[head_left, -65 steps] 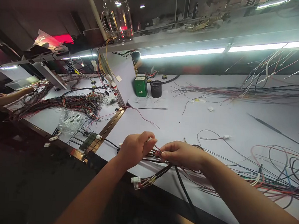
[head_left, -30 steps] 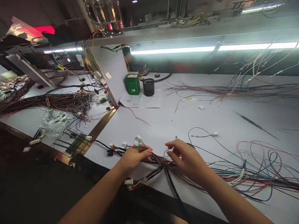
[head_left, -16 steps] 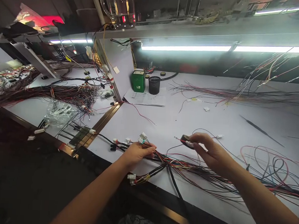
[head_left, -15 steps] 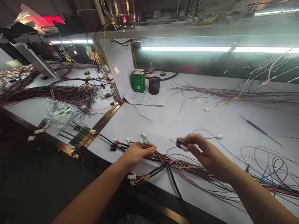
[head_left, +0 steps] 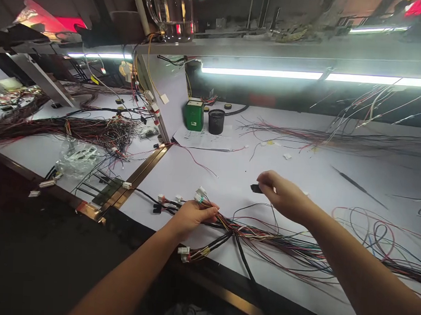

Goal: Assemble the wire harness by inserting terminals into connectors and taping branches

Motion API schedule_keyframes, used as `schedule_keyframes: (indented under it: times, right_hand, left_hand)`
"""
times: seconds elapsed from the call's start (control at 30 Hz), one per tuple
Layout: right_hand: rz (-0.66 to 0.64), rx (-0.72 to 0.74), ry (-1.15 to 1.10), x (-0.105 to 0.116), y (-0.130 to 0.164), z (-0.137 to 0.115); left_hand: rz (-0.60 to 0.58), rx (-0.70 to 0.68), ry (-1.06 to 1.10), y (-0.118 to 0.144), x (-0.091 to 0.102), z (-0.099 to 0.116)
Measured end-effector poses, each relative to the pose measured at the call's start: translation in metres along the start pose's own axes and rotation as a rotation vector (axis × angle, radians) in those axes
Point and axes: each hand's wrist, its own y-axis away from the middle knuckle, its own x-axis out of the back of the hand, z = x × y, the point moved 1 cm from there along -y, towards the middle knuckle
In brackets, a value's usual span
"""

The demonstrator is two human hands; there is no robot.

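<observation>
My left hand (head_left: 193,218) is closed around a bundle of thin coloured wires (head_left: 223,220) of a wire harness near the table's front edge. White connectors (head_left: 200,194) stick out past its fingers. My right hand (head_left: 282,194) is raised over the table, thumb and fingers closed on a small black roll of tape (head_left: 256,188), partly hidden by the fingers. From the bundle, a black sleeved branch (head_left: 242,258) hangs over the front edge, and another branch ends in white connectors (head_left: 184,254). Loose wires (head_left: 290,246) run right beneath my right forearm.
A green box (head_left: 194,115) and a black mesh cup (head_left: 216,121) stand on paper at the back. A thin pointed tool (head_left: 359,184) lies at right. More wires (head_left: 286,128) are spread behind. A metal strip (head_left: 139,177) and a plastic bag (head_left: 78,157) lie left.
My right hand has moved up and away from the bundle with the tape. A short red wire with a white end, earlier at that hand, now lies by the paper. My left hand keeps its grip.
</observation>
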Motion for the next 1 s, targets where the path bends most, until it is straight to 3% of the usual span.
schedule_keyframes:
  times: [0.17,0.27,0.6,0.9,1.0]
  right_hand:
    - [-0.308,0.261,-0.297,-0.019,0.011,-0.023]
    - [-0.388,0.346,-0.329,-0.034,0.01,-0.037]
    - [-0.296,0.446,-0.167,-0.058,-0.009,-0.046]
    - [-0.343,0.396,-0.314,-0.078,-0.012,-0.042]
    - [-0.335,0.441,-0.362,-0.085,-0.012,-0.036]
  left_hand:
    - [-0.007,-0.015,-0.045,0.001,-0.001,0.001]
    - [-0.019,-0.034,-0.038,0.003,-0.002,0.0]
    - [0.011,-0.08,0.004,0.007,-0.002,-0.006]
    - [0.027,-0.096,0.066,0.007,-0.002,-0.013]
    - [0.05,-0.085,0.071,0.008,-0.002,-0.014]
